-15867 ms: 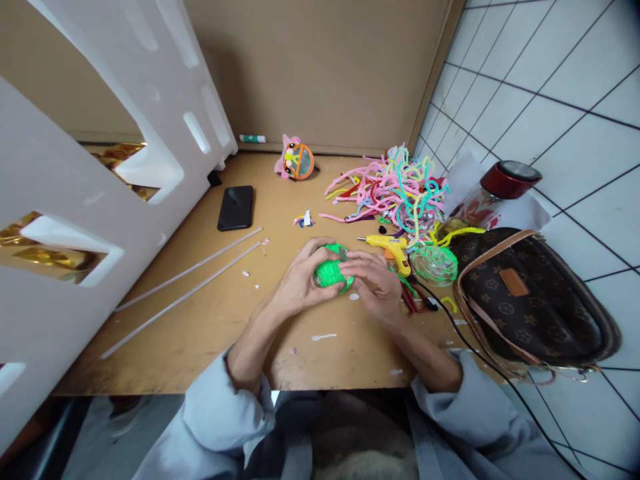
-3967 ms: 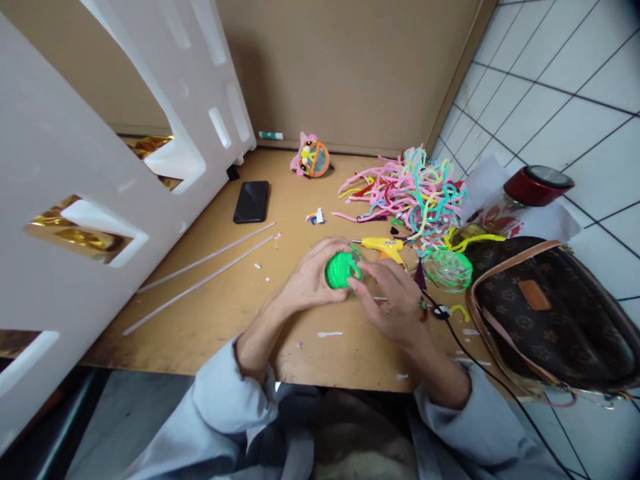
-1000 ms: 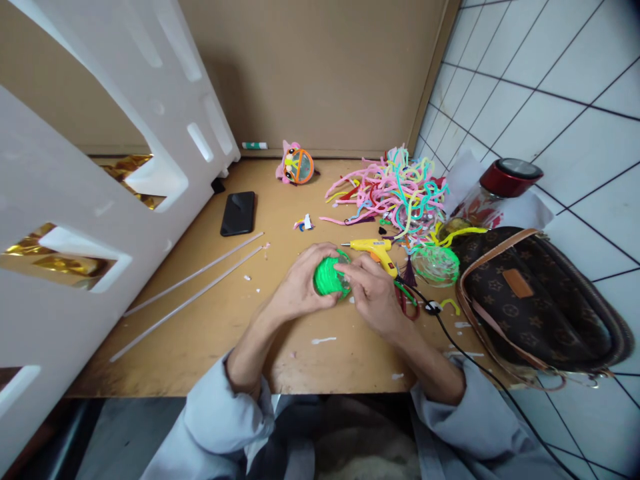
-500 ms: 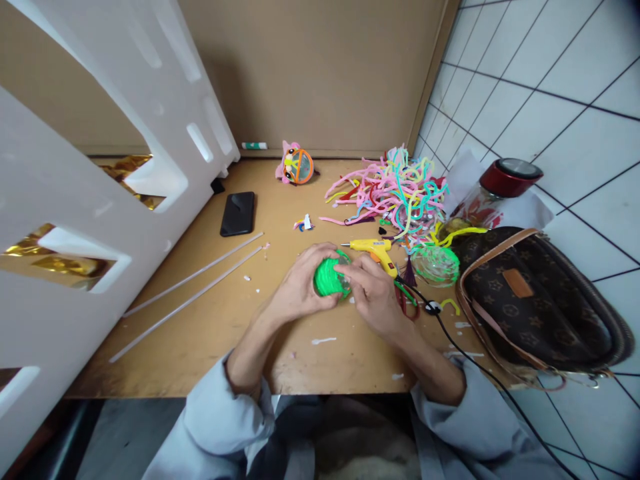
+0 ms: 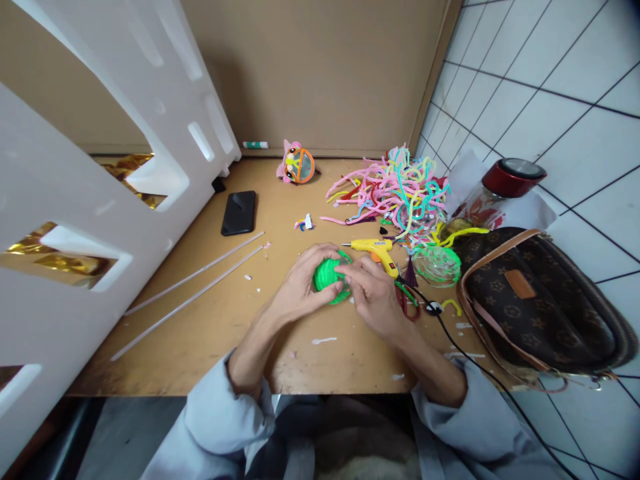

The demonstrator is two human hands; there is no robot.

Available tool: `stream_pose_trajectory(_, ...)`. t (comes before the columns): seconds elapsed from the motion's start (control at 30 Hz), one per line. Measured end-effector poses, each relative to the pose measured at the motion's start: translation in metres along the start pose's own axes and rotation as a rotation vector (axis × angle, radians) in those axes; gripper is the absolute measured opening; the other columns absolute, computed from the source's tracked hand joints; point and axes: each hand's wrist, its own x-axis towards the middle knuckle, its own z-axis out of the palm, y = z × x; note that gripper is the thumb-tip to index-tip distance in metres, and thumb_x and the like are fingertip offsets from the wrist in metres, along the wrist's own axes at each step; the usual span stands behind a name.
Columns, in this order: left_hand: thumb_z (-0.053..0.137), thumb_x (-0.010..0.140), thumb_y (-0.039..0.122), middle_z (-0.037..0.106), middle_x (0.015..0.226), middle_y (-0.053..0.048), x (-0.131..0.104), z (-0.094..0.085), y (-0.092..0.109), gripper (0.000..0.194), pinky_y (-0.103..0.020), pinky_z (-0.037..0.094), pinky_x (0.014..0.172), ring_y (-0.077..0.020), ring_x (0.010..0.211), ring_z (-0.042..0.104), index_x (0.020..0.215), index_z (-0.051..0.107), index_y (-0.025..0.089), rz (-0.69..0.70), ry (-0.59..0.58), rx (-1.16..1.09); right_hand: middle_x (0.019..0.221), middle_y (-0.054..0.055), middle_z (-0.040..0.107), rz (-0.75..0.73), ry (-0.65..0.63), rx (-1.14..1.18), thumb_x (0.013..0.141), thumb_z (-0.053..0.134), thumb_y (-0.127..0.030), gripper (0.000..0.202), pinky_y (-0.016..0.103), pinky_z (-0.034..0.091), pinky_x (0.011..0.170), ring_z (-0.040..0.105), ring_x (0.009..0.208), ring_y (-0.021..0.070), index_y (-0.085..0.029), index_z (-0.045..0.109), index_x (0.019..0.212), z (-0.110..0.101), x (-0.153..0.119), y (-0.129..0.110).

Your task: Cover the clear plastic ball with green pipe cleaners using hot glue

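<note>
A round cup or half ball wound with bright green pipe cleaner [image 5: 327,273] is between my hands above the table; a clear part shows at its right side. My left hand [image 5: 305,283] wraps round it from the left, thumb along its near side. My right hand [image 5: 373,290] has its fingers bent together, the fingertips pressed at the right rim; what lies under them is hidden. Just beyond the right hand rests a yellow glue gun [image 5: 375,249]. A second clear piece with green coils [image 5: 437,265] lies to the right of it.
A heap of coloured pipe cleaners [image 5: 395,190] covers the back right, beside a red-lidded bottle [image 5: 500,190] and a brown bag [image 5: 545,307]. Left are a black phone [image 5: 239,213] and two white sticks [image 5: 195,293]. A pink-and-orange toy [image 5: 297,163] sits behind. A black cord [image 5: 460,347] runs rightward.
My left thumb has shifted up onto the near side of the green-wound piece, which has turned slightly. My right fingertips stay at its rim.
</note>
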Motion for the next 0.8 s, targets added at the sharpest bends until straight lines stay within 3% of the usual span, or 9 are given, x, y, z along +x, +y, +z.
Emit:
stream_pose_trajectory(0.17, 0.062, 0.086, 0.034, 0.066, 0.118, -0.01, -0.0009, 0.0051, 0.001, 0.025, -0.043, 0.049, 0.101, -0.0248, 0.113, 0.062, 0.107, 0.058, 0.021, -0.066, 0.054, 0.031, 0.085, 0.004, 0.062, 0.019, -0.021, -0.019, 0.094, 0.042, -0.011, 0.031, 0.03, 0.049, 0.071, 0.061, 0.083, 0.0181, -0.021, 0.069, 0.106, -0.001, -0.0004, -0.0022)
stream_pose_trajectory(0.8, 0.059, 0.085, 0.029, 0.067, 0.115, -0.009, -0.0003, 0.0078, -0.0029, 0.02, -0.041, 0.049, 0.1, -0.0231, 0.112, 0.063, 0.103, 0.061, 0.02, -0.053, 0.084, -0.01, 0.091, 0.003, 0.063, 0.101, -0.057, 0.102, 0.094, 0.047, -0.013, 0.024, 0.029, 0.049, 0.071, 0.059, 0.079, 0.0164, -0.021, 0.067, 0.104, -0.0039, 0.0013, -0.0061)
